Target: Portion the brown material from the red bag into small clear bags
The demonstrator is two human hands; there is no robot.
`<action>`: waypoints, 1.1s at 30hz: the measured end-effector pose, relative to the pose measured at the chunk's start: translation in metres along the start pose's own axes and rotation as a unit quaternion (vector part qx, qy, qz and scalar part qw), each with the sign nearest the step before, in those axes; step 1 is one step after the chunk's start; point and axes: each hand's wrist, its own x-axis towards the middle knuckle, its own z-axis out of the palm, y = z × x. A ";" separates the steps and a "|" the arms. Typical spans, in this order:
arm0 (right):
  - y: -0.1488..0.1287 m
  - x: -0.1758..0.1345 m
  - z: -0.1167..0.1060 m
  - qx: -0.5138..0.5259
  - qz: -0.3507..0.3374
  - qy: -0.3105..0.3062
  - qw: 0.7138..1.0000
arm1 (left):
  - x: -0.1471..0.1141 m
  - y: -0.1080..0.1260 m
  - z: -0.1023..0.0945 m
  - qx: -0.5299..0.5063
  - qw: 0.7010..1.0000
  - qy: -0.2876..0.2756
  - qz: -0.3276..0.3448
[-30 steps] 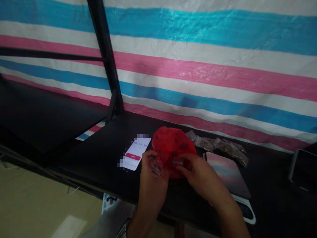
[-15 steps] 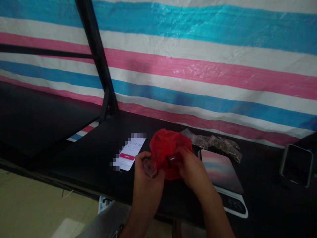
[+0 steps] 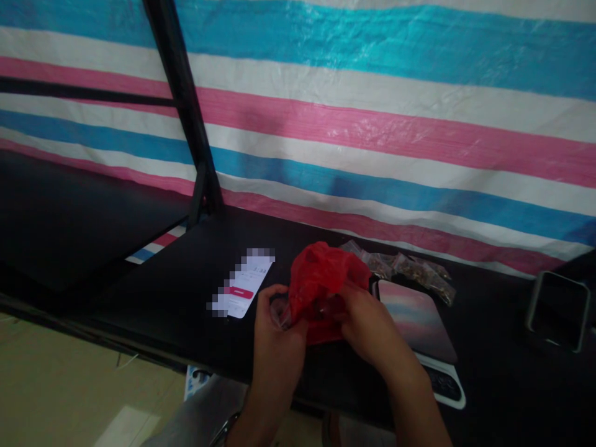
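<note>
red bag point(image 3: 317, 268): left hand point(image 3: 280, 347) holds packet point(image 3: 280, 312), right hand point(image 3: 370, 323) grip unclear; phone point(image 3: 242, 303) shows "33".

dim pic, glare on striped sheet point(image 3: 372, 118), faint shadows lower, phone scrn point(image 3: 241, 303) bright, pt. pixelated

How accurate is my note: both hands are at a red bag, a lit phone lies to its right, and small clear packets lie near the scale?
One slip: the head view shows the lit phone to the left of the red bag, not the right. The rest holds: left hand and right hand are at the bag, and small clear packets lie near the scale.
</note>
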 end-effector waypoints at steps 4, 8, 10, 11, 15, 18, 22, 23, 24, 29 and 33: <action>-0.003 -0.002 -0.002 0.000 -0.009 -0.017 1.000 | -0.004 0.002 -0.004 0.007 0.999 -0.027 -0.034; -0.001 -0.005 -0.001 0.018 -0.006 -0.024 1.000 | -0.005 0.003 -0.009 0.004 0.996 -0.043 -0.082; 0.000 -0.008 0.000 0.027 0.002 -0.023 0.999 | -0.003 0.002 -0.010 0.005 0.995 -0.036 -0.091; -0.001 -0.008 0.000 0.028 0.009 -0.022 0.999 | -0.002 0.002 -0.011 0.007 0.995 -0.029 -0.091; -0.006 -0.008 0.000 0.006 0.038 -0.017 0.999 | 0.002 0.001 -0.011 0.004 0.997 -0.021 -0.077; -0.011 -0.005 0.001 -0.004 0.050 -0.025 0.998 | 0.006 0.003 -0.008 -0.023 0.995 -0.045 -0.087; -0.010 -0.001 0.005 0.025 0.036 -0.024 0.999 | 0.013 0.003 -0.006 -0.066 0.990 -0.069 -0.100; -0.008 0.001 0.007 0.042 0.027 -0.017 0.999 | 0.015 0.003 -0.006 -0.068 0.991 -0.067 -0.097; -0.005 0.001 0.008 0.063 0.017 -0.011 0.998 | 0.016 0.003 -0.007 -0.066 0.991 -0.062 -0.095; 0.006 0.003 0.012 0.158 -0.018 0.011 0.987 | 0.019 0.005 -0.015 -0.029 0.997 -0.037 -0.068; 0.011 0.001 0.008 0.174 -0.053 0.034 0.983 | 0.018 0.011 -0.021 0.009 0.999 -0.012 -0.042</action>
